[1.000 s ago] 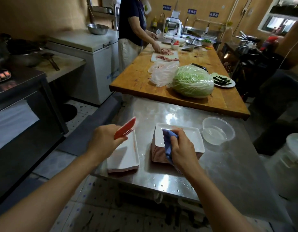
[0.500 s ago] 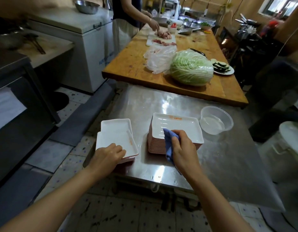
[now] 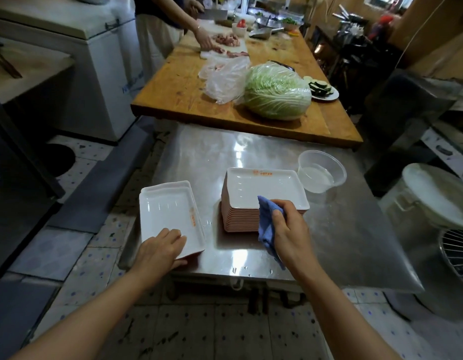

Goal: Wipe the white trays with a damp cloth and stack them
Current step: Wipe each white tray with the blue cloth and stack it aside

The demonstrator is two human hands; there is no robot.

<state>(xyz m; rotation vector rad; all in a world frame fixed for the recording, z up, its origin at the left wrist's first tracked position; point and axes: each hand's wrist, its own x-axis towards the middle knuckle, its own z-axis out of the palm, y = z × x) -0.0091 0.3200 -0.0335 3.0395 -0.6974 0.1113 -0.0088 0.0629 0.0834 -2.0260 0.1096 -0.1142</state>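
Two stacks of white rectangular trays sit on the steel table (image 3: 337, 229). The tall stack (image 3: 264, 188) with pink undersides stands in the middle. A low stack (image 3: 168, 214) lies to its left at the table's corner. My left hand (image 3: 160, 249) grips the near edge of the low stack's top tray, fingers on top and thumb under the rim. My right hand (image 3: 290, 229) holds a blue cloth (image 3: 266, 222) at the near edge of the tall stack's top tray.
A clear plastic tub of water (image 3: 322, 171) stands right of the tall stack. Beyond is a wooden table (image 3: 178, 92) with a wrapped cabbage (image 3: 277, 92), a plastic bag and a plate of sliced vegetables. A person (image 3: 160, 27) cuts meat there. A white bin (image 3: 433, 203) stands at the right.
My left hand has laid the tray it held upright flat onto the low left stack and still grips its near edge. My right hand has stayed on the tall stack with the cloth.
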